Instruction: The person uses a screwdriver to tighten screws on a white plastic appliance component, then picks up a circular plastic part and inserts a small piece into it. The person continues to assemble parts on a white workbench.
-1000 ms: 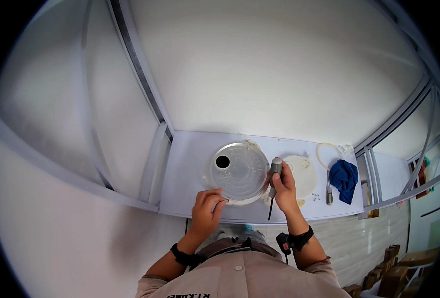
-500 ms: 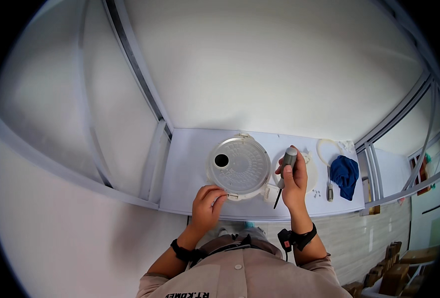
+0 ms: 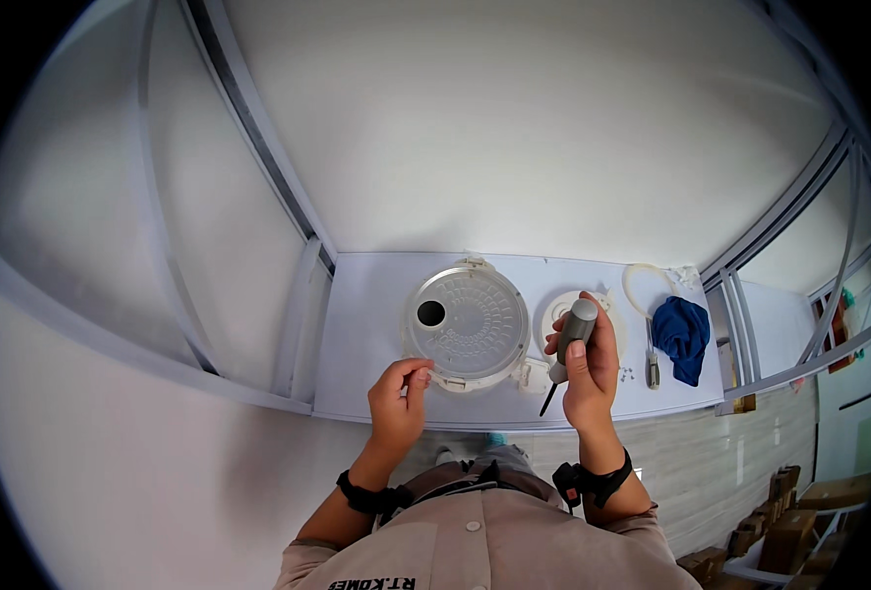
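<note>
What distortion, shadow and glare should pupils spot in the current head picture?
Head view: the front edge of the white table bows; head view: a soft shadow darkens the pale surface at lower left; head view: pale glare streaks the floor.

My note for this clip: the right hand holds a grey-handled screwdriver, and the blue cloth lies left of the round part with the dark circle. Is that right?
One thing is off: the blue cloth lies to the right of the round part, as the head view shows. The right hand does hold the grey-handled screwdriver.
</note>
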### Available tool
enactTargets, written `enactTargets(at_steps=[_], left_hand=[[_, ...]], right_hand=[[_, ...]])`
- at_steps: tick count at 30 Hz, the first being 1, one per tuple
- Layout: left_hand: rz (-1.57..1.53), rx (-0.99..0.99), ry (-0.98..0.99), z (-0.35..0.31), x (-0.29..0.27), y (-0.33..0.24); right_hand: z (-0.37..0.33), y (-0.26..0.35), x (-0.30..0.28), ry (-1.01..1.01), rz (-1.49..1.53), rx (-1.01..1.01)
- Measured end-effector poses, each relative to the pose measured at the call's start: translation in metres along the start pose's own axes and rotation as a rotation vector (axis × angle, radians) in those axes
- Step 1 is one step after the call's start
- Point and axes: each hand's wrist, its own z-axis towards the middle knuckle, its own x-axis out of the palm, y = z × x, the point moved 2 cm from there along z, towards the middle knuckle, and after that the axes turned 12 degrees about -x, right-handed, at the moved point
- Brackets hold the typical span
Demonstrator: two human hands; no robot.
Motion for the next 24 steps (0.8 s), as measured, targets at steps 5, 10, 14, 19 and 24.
enactTargets(at_steps=[5,10,14,19,24], left_hand=[[0.168,0.247,0.056,0.002,-0.003,-0.009],[0.154,0.149,0.053,-0.001,-0.002,-0.006],[0.259,0.236,0.043,0.006,-0.004,-0.006],[0.327,0.375,0.085,0.014,-0.004,-0.010],[0.335,0.347,0.118,0.017,-0.004,-0.007]], right_hand=[[-0.002,0.000,-0.001,0.014,0.006,-0.014],[-0.002,0.009,0.008,0.037,0.053,-0.013],[-0.007,0.011,0.016,0.085,0.080,-0.009],[-0.015,-0.014,0.033,0.231,0.179,0.123],[-0.027,-0.045,0.045,0.394,0.204,0.279]])
